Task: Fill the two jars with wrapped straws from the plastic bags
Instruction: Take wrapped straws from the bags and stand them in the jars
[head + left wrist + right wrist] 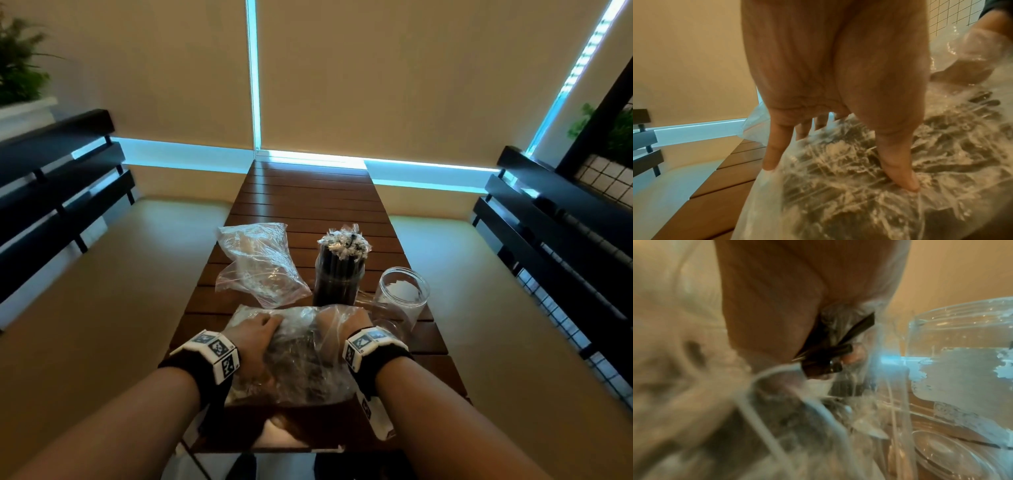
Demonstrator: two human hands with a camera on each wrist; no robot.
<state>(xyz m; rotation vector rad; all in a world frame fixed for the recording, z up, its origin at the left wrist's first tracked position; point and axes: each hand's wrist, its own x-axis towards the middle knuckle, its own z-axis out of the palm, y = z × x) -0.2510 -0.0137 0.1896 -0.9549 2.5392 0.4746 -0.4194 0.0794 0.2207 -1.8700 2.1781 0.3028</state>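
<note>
A clear plastic bag of black wrapped straws (pixel 298 359) lies at the near end of the wooden table (pixel 308 198). My left hand (pixel 270 322) presses on top of the bag (pixel 838 203) with straight fingers (pixel 774 151). My right hand (pixel 339 320) is inside the bag's mouth. Its fingers curl round a few black straws (pixel 830 353). Just right of that hand stands an empty clear jar (pixel 400 294), also in the right wrist view (pixel 962 361). Behind the bag, a second jar (pixel 339 274) is packed with upright straws.
An empty crumpled plastic bag (pixel 260 263) lies at the back left of the table. A clear round disc like a lid (pixel 941 456) rests by the empty jar's base. Cushioned benches with dark slatted backs (pixel 58 178) flank the table on both sides.
</note>
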